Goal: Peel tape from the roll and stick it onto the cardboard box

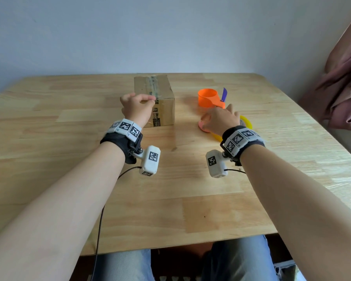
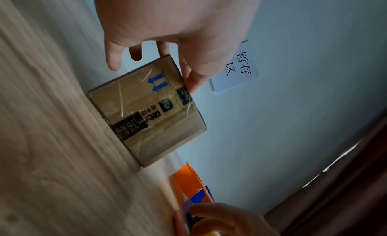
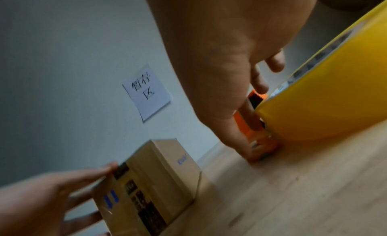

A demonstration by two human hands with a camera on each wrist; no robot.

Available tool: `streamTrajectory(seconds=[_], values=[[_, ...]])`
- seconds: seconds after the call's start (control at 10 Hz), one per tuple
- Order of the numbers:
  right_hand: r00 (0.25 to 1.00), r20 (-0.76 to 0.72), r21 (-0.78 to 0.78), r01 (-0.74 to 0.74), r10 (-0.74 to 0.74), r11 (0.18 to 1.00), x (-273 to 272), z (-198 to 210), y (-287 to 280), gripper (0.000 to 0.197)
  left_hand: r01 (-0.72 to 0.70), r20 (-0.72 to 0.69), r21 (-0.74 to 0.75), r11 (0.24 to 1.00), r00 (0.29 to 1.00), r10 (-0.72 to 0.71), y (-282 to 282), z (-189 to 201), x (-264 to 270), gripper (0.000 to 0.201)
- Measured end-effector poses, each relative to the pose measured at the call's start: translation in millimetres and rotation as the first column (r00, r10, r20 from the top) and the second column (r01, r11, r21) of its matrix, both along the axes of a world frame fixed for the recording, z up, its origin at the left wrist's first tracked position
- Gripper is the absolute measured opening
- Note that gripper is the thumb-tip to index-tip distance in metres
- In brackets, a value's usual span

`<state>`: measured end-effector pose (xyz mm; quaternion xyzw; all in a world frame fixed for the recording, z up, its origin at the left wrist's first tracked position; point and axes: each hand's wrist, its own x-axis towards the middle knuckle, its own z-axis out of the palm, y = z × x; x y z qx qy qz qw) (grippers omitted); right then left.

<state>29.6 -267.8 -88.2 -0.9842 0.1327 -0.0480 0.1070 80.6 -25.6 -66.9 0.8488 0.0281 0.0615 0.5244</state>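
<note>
A taped cardboard box (image 1: 162,92) stands upright on the wooden table, mid-far. My left hand (image 1: 142,102) holds its near left top corner, thumb (image 2: 192,80) on the top edge and fingers down the left side. To the right stands an orange tape dispenser (image 1: 208,97) with a purple blade (image 1: 224,93). A yellow tape roll (image 1: 247,122) lies just behind my right wrist. My right hand (image 1: 219,116) reaches down with fingers curled on the dispenser's orange handle (image 3: 258,140), beside the yellow roll (image 3: 324,99). The palm hides the contact in the head view.
The wooden table (image 1: 89,179) runs wide on both sides, its near edge above my knees. A paper note (image 2: 236,69) is stuck on the pale wall behind. A pink curtain (image 1: 342,88) hangs at the right.
</note>
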Motion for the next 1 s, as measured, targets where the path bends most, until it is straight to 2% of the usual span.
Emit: streamTrajectory(seconds=[0.1,0.3,0.4,0.5,0.6,0.7,0.8,0.9,1.0], values=[[0.996,-0.088,-0.073,0.005,-0.011,0.997,14,-9,7,0.026,-0.043,-0.008,-0.057,0.997,0.999,0.043,2,-3,8,0.008],[0.986,-0.169,-0.095,-0.026,0.010,0.995,23,-4,19,0.035,-0.131,-0.056,-0.258,0.957,0.991,0.121,6,-2,21,0.027],[0.995,-0.097,0.011,-0.007,0.008,1.000,31,6,22,0.031,-0.161,-0.115,-0.333,0.929,0.985,0.129,5,0,23,0.046],[0.992,0.070,0.357,-0.126,0.108,0.926,37,21,35,0.046,-0.148,-0.140,-0.340,0.929,0.985,0.106,5,1,22,0.052],[0.975,0.118,0.630,-0.221,0.190,0.745,38,27,54,0.060,-0.133,-0.170,-0.355,0.925,0.982,0.076,5,3,17,0.048],[0.986,0.113,0.686,-0.167,0.123,0.708,34,26,65,0.070,-0.117,-0.195,-0.353,0.928,0.980,0.050,8,7,5,0.045],[0.984,0.112,0.643,-0.178,0.138,0.745,27,23,64,0.065,-0.093,-0.186,-0.334,0.938,0.982,0.031,11,10,-8,0.027],[0.979,0.045,0.585,-0.189,0.201,0.789,9,36,67,0.054,-0.043,-0.175,-0.309,0.950,0.984,-0.012,13,19,-23,0.016],[0.977,0.128,0.556,-0.211,0.168,0.804,-4,67,61,0.048,-0.042,-0.096,-0.291,0.956,0.995,0.015,23,50,-26,0.022]])
